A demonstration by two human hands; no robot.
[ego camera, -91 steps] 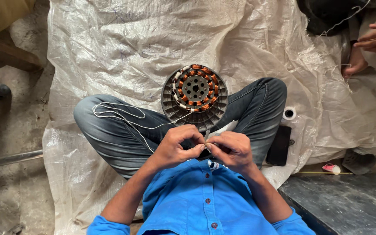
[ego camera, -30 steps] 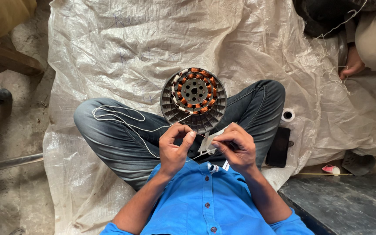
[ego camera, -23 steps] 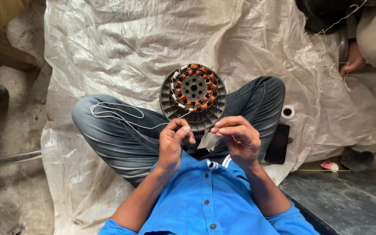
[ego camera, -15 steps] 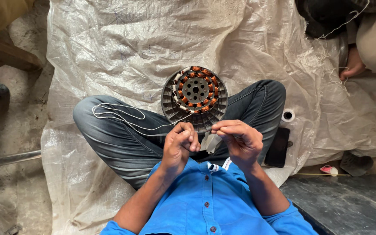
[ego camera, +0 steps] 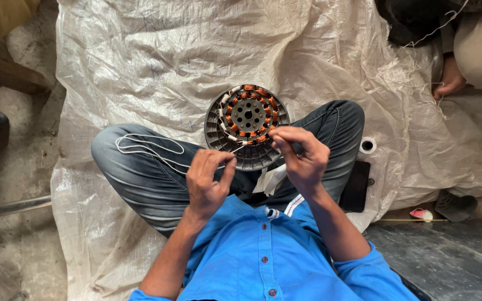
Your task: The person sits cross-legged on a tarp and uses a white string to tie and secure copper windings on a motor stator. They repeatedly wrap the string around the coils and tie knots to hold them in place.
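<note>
Left hand (ego camera: 207,181): fingers curled, fingertips pinched on a thin white wire (ego camera: 152,149) that loops across the left thigh. Right hand (ego camera: 302,156): fingers bent, pinching the same wire near its end, just beside the stator. The round stator (ego camera: 246,125), with copper-orange windings and a perforated metal hub, rests between the crossed legs on a crinkled translucent plastic sheet (ego camera: 168,61). A small white tape roll (ego camera: 367,145) lies beside the right knee. Bare concrete floor (ego camera: 12,167) borders the sheet. Another person's hand (ego camera: 447,83) rests at upper right.
</note>
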